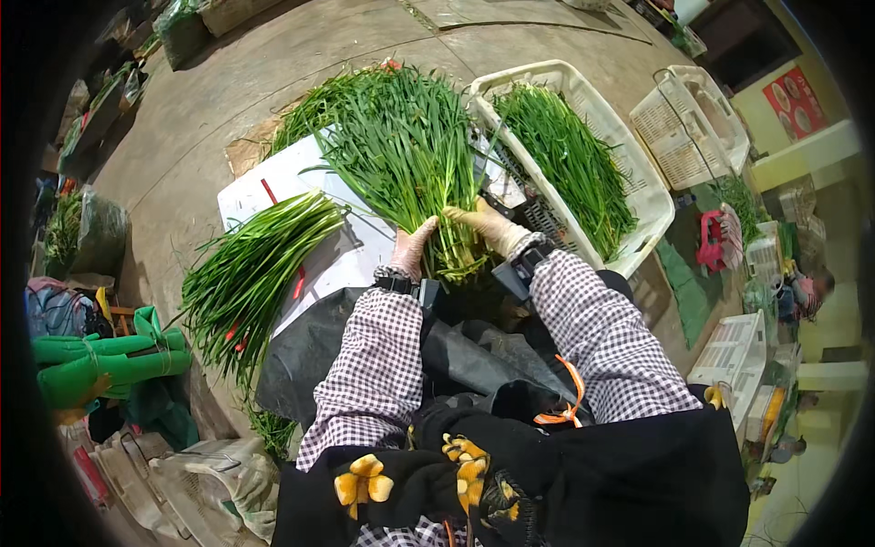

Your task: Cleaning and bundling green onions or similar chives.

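Both my hands wear thin pale gloves and grip a large bunch of long green leafy stalks [417,143], leaves pointing away from me. My left hand [412,247] holds the pale stem ends from the left, with the thumb up. My right hand [493,225] grips them from the right. Left of the bunch, a separate bundle of green stalks [266,273] lies across a white board [263,174]. More greens [314,109] lie behind the held bunch. To the right, a white plastic crate [656,225] holds laid-in green stalks [567,157].
Stacked empty crates [683,130] stand at the upper right, another white crate [731,355] at the right. Green rolled material [109,362] and worn crates [205,478] are at the left. A plastic-wrapped bundle [99,232] stands on the concrete floor. A person [806,290] is at the far right.
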A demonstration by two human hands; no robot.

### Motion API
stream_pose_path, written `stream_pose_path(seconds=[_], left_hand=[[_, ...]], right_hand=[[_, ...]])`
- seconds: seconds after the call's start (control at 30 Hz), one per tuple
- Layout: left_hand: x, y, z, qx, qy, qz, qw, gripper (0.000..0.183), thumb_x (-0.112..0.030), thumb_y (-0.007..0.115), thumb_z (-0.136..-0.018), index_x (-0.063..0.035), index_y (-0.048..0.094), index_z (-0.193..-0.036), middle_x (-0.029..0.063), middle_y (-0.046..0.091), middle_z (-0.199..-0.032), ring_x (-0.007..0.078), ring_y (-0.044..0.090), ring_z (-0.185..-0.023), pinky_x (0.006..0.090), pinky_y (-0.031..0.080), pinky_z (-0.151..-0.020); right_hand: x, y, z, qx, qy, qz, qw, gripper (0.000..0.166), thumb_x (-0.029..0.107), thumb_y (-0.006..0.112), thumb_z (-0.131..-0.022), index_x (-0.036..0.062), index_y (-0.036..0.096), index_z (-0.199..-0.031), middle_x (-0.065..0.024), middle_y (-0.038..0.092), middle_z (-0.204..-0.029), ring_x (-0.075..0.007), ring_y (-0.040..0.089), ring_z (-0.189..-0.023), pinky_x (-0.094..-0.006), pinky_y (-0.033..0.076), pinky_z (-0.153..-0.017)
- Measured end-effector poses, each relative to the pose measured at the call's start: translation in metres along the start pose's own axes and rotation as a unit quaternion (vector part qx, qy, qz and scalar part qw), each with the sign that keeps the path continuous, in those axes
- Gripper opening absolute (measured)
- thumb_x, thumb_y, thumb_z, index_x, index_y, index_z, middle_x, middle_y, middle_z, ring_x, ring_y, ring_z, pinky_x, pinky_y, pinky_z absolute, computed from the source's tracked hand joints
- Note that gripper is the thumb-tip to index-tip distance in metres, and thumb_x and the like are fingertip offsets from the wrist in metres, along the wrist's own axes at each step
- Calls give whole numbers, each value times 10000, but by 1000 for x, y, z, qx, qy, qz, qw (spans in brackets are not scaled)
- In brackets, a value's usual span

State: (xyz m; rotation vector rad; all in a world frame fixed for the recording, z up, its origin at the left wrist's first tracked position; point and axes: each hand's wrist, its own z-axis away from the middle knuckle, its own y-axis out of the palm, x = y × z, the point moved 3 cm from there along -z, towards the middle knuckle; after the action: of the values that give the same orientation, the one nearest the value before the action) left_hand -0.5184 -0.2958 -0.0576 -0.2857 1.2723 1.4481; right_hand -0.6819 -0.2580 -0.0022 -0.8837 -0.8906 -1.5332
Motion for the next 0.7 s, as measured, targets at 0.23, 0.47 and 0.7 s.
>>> stream_pose_path(seconds=[0.23, 0.47, 0.7], left_hand=[[11, -22, -18, -19, -32, 9, 999, 300, -190, 736, -849, -33, 636, -1084, 97, 700, -927, 231, 698, -798, 384, 609, -690], [6, -31, -18, 5, -113, 102, 988, 229, -190, 694, -862, -31, 650, -1021, 108, 701, -925, 256, 693, -827, 426, 598, -777], [-5, 19, -15, -39, -58, -26, 997, 333, -171, 646, -849, 57, 583, -1083, 128, 663, -912, 242, 678, -762, 384, 594, -679]], right_hand=[[-6, -18, -14, -12, -37, -19, 999, 642, 119, 734, -772, -11, 463, -1339, -147, 622, -1159, -235, 613, -1037, -368, 520, -876], [22, -31, 1, 63, 46, -103, 992, 349, 156, 664, -863, 42, 614, -1189, -68, 694, -1009, -166, 672, -839, -318, 566, -721], [-25, -63, -7, -23, 32, -82, 996, 448, 152, 679, -844, 41, 580, -1266, -76, 688, -1073, -185, 660, -931, -348, 545, -820]])
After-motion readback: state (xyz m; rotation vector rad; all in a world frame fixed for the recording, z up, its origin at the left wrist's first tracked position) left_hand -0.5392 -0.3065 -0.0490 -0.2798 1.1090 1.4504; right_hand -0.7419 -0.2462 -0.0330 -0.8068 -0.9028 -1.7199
